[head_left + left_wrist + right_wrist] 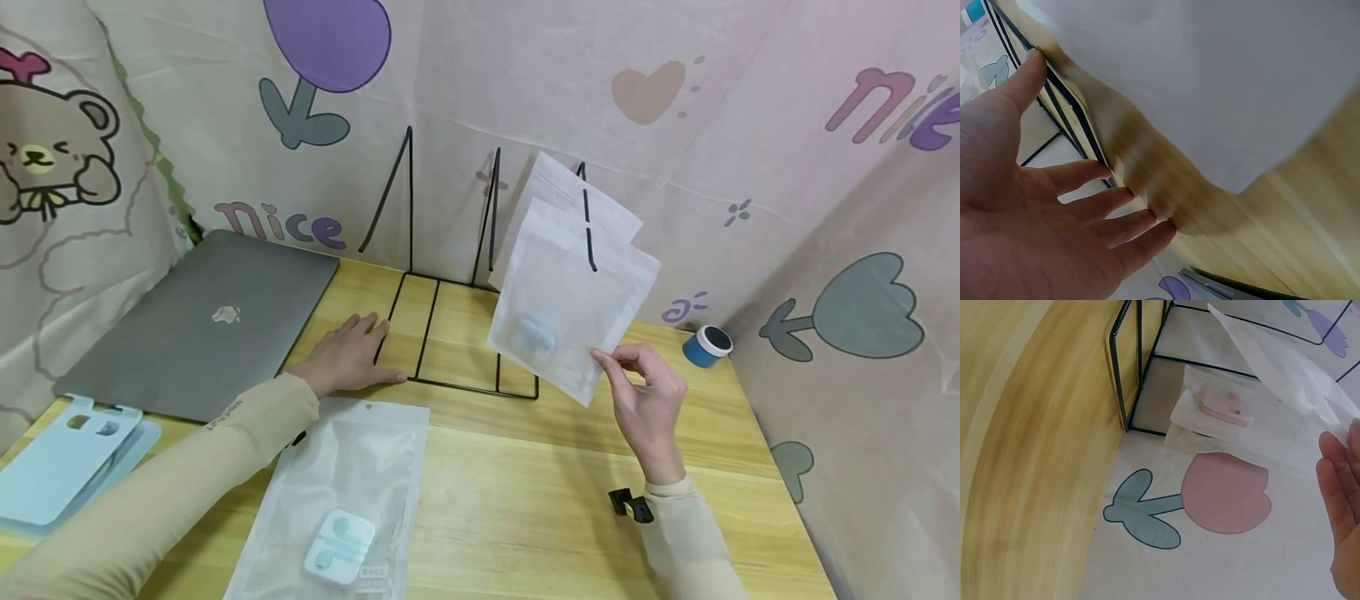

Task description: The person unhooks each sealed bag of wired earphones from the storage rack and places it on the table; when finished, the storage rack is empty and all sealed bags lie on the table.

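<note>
My right hand (648, 400) pinches the lower right corner of a white zip bag (573, 292) between thumb and finger. The bag hangs tilted on the right prong of a black wire rack (457, 386), with a small pale item inside. Another white bag (551, 179) hangs behind it; in the right wrist view, a bag (1191, 415) with a pinkish item shows behind the lifted one. My left hand (348, 354) lies with fingers spread at the rack's left side, thumb and fingertips touching its base and the table. The rack's other two prongs hold nothing.
A clear-fronted bag (375, 467) with boxed earphones (340, 546) lies flat below the left hand. A closed grey laptop (202, 325) is on the left, with a light blue stand (67, 467) in front. A blue jar (705, 346) stands at the right, by the printed cloth backdrop.
</note>
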The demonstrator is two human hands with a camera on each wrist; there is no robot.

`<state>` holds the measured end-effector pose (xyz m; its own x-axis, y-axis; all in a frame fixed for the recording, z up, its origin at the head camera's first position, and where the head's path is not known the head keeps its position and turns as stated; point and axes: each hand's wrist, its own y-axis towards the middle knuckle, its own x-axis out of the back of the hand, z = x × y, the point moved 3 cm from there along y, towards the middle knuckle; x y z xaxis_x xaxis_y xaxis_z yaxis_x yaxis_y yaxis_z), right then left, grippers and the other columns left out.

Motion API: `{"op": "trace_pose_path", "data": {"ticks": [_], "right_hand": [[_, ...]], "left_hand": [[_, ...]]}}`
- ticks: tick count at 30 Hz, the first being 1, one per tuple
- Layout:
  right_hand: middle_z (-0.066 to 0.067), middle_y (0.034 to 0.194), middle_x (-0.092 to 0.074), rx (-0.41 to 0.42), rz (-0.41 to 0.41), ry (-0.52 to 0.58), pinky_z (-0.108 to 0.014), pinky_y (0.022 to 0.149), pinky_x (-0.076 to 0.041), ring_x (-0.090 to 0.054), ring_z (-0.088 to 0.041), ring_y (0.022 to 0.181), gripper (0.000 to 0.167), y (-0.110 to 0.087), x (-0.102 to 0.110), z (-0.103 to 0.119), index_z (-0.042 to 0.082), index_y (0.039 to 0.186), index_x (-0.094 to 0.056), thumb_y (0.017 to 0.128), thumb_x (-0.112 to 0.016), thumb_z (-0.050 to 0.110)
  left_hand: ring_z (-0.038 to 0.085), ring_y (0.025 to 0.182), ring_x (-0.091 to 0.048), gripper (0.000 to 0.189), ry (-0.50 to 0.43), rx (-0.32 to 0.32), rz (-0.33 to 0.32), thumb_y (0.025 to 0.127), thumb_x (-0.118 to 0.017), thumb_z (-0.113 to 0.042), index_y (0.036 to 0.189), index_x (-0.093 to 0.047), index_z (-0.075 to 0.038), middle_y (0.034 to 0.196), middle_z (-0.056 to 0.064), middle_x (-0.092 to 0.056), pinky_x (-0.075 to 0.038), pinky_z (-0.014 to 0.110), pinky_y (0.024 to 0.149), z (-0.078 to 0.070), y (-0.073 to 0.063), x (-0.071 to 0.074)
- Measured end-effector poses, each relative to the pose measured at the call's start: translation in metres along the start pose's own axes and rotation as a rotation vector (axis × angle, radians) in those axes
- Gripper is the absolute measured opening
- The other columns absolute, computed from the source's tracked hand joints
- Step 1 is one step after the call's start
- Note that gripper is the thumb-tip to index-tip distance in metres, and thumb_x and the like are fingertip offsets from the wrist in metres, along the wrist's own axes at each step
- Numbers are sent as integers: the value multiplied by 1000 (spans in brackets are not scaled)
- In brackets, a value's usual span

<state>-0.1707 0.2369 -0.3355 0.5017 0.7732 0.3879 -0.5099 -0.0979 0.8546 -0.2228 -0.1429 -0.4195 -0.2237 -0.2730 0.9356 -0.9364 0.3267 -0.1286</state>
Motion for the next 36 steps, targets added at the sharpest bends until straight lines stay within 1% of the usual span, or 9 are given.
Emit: {"op": "trace_pose_path", "data": {"ticks": [7, 11, 13, 15, 20, 23, 29, 33, 36], "right_hand": [[-4, 73, -68, 35, 19, -5, -18, 69, -49, -63, -17, 64, 22, -1, 7, 10, 1, 75, -68, 68, -84, -11], [-4, 71, -67, 58, 25, -3, -18, 70, -49, -62, -17, 63, 20, -4, 13, 15, 2, 75, -69, 69, -85, -8], [-4, 70, -67, 67, 25, 5, -18, 70, -49, -62, -17, 62, 18, -6, 16, 17, 2, 74, -69, 71, -85, -4], [-4, 70, -67, 76, 28, 15, -17, 70, -49, -62, -16, 62, 16, -8, 19, 21, 2, 74, -69, 76, -85, 4], [-5, 66, -65, 110, 19, 47, -15, 71, -49, -62, -16, 59, 31, -9, 25, 36, 1, 70, -67, 87, -78, 24], [-6, 64, -65, 129, 17, 67, -14, 71, -49, -63, -16, 58, 36, -9, 28, 44, 1, 69, -66, 89, -76, 29], [-6, 66, -66, 151, 39, 87, -15, 69, -50, -64, -16, 59, 36, -11, 30, 54, 1, 68, -66, 90, -75, 28], [-4, 65, -65, 159, 46, 86, -16, 64, -49, -63, -15, 57, 37, -14, 32, 58, 2, 68, -66, 91, -74, 29], [-3, 64, -63, 168, 67, 91, -17, 61, -48, -60, -14, 56, 36, -16, 32, 60, 3, 68, -65, 91, -74, 29]], "left_hand": [[54, 139, -20, 94, 4, 2, 11, 89, -66, -56, 150, -32, 8, 154, 32, -24, -23, 68, 106, 0, 0, 0], [54, 139, -19, 94, 2, 1, 18, 89, -66, -56, 150, -32, 8, 154, 32, -24, -22, 68, 106, 0, 1, 0], [54, 139, -19, 95, 2, 2, 21, 90, -66, -56, 150, -31, 8, 154, 32, -23, -22, 68, 106, -1, 1, 0], [54, 139, -19, 95, 5, 2, 21, 89, -66, -56, 150, -31, 8, 154, 32, -23, -22, 68, 106, 0, 1, -1], [54, 139, -20, 96, 8, -1, 21, 89, -65, -58, 150, -31, 8, 154, 32, -24, -23, 68, 106, 0, 1, -2], [54, 139, -19, 96, 0, 1, 26, 89, -66, -58, 150, -31, 8, 154, 32, -23, -23, 68, 106, 1, 2, -2], [55, 138, -19, 96, -6, -1, 24, 89, -66, -57, 150, -31, 8, 154, 32, -23, -23, 70, 105, 2, 2, -2], [55, 138, -20, 96, -11, -5, 27, 89, -66, -57, 150, -31, 9, 154, 32, -23, -23, 70, 105, 2, 2, -2], [55, 139, -19, 95, -9, -2, 28, 89, -67, -55, 150, -30, 8, 154, 32, -23, -23, 70, 105, 1, 1, -2]]}}
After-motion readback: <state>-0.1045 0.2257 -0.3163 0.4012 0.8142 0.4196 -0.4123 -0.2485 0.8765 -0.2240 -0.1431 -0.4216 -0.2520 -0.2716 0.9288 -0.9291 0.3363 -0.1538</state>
